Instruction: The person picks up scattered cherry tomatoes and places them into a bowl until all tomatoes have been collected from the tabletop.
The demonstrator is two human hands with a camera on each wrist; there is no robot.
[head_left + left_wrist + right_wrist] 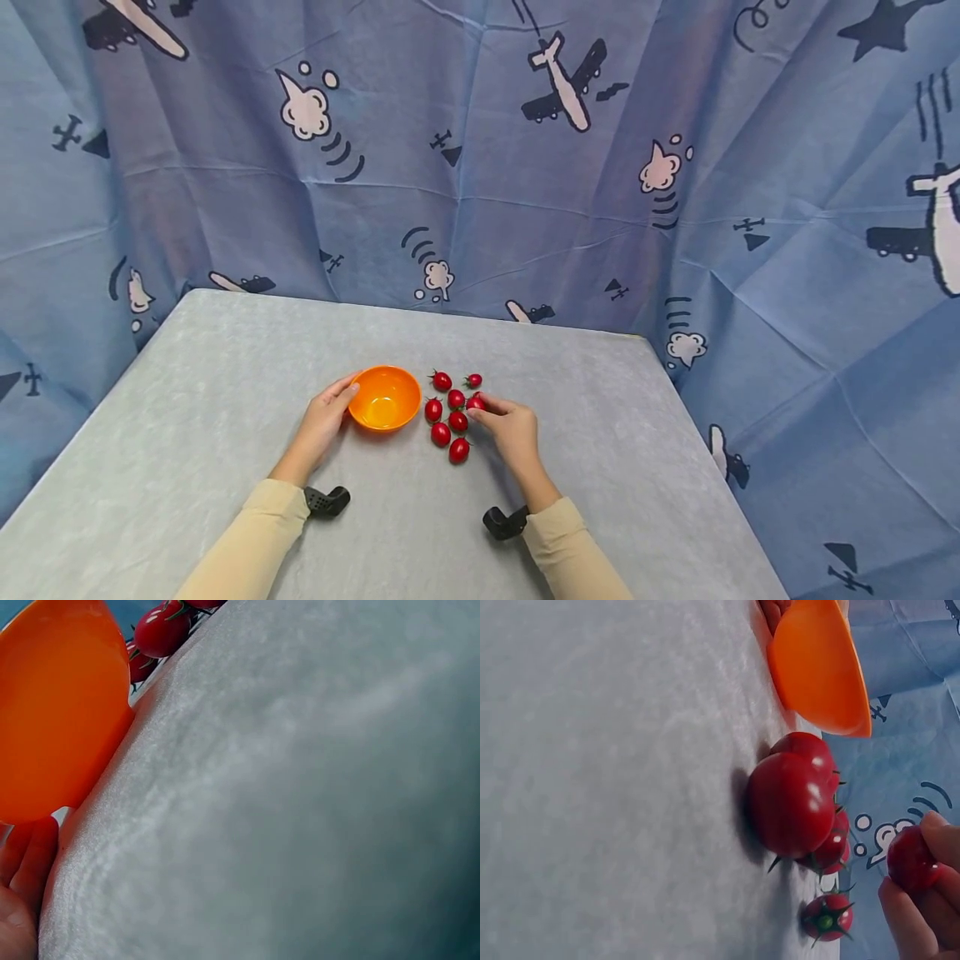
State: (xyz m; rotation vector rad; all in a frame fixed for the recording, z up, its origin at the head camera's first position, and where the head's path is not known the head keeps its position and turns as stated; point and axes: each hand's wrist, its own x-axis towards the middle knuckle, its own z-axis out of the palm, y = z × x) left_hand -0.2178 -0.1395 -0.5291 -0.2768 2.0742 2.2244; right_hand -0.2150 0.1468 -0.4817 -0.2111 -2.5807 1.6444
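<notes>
An orange bowl (pixel 384 418) stands on the table, its inside bare. My left hand (pixel 322 423) holds the bowl's left rim, thumb at the edge and fingers against the outer wall; the left wrist view shows fingers (pixel 34 859) at the bowl's underside. Between thumb and fingers, my right hand (pixel 516 429) pinches a cherry tomato (pixel 910 859), which the right wrist view shows lifted off the table. Several other red cherry tomatoes (pixel 440 433) with green stems lie in a loose cluster between the bowl and the right hand.
The grey-white table (pixel 645 467) extends around the bowl and tomatoes. Behind it hangs a blue curtain (pixel 480 208) printed with airplanes and clouds. A black wrist device (pixel 327 502) sits on the left wrist, another (pixel 506 522) on the right.
</notes>
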